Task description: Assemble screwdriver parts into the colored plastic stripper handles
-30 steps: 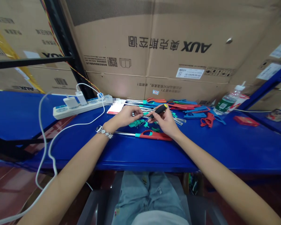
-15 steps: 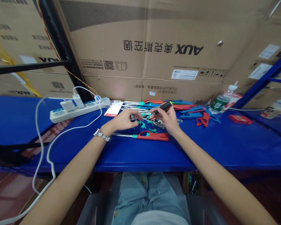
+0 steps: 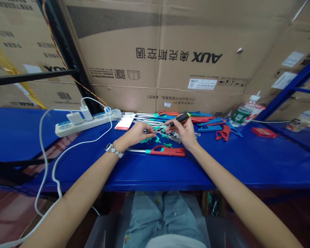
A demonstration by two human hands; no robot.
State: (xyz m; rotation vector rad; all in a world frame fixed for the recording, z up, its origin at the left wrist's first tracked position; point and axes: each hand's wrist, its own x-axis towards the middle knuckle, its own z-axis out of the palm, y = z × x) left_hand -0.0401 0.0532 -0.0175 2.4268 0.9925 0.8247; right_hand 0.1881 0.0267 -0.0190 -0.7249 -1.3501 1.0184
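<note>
My right hand (image 3: 187, 133) is closed around a screwdriver (image 3: 180, 119) with a black and yellow handle, its thin shaft angled left and down toward my other hand. My left hand (image 3: 139, 133) is pinched at the shaft's end; a small dark, shiny bit shows between its fingers, too small to name. Beneath both hands lie small green plastic pieces (image 3: 167, 145) and several clear and metal parts (image 3: 174, 137). Nearer to me rests a red lighter (image 3: 167, 152) with a long metal tube pointing left.
Behind my hands lie several lighters with orange, red and blue bodies (image 3: 209, 128). A white power strip (image 3: 88, 122) with plugs and cables is on the left, beside a white and red card (image 3: 124, 122). To the right stand a bottle (image 3: 241, 113) and a red packet (image 3: 264, 132).
The fingertips of my left hand have drawn together near the screwdriver's shaft. My right hand keeps its hold on the screwdriver, and the view has shifted slightly.
</note>
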